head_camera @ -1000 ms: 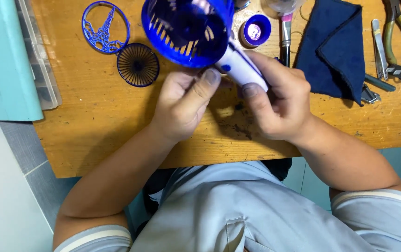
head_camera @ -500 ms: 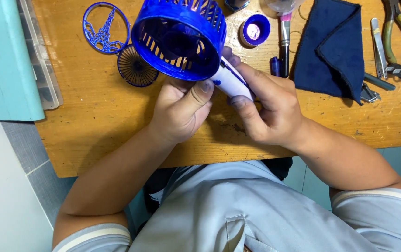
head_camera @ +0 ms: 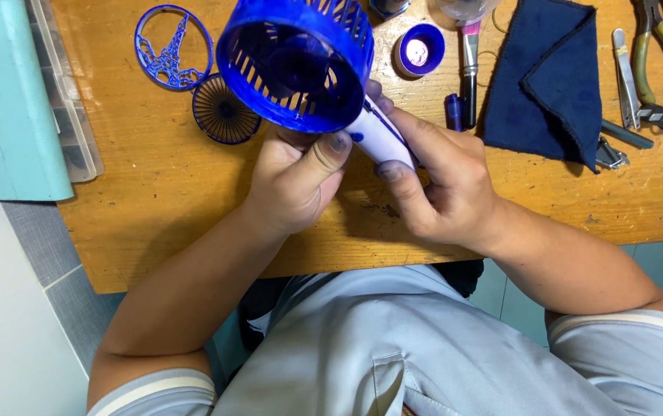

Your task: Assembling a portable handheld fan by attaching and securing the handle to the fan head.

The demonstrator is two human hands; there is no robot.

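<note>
Tilted further since the earlier frame: blue fan housing [head_camera: 297, 62], open mouth now facing up. Left hand [head_camera: 297, 181] fingers wrapped under housing; right hand [head_camera: 439, 185] fingers pinching white handle [head_camera: 378, 135]. Held above desk [head_camera: 154, 192]. Round grille [head_camera: 226, 110] lying beyond left fingers.

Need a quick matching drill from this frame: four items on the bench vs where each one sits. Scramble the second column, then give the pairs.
Things
1. blue fan housing
2. dark blue cloth
3. round black grille
4. pliers

Places
A. far right end of the wooden table
B. flat on the table, just left of the hands
C. held up between the left hand and right hand
D. folded on the table, right of the right hand

Pairs: 1-C, 2-D, 3-B, 4-A
</note>
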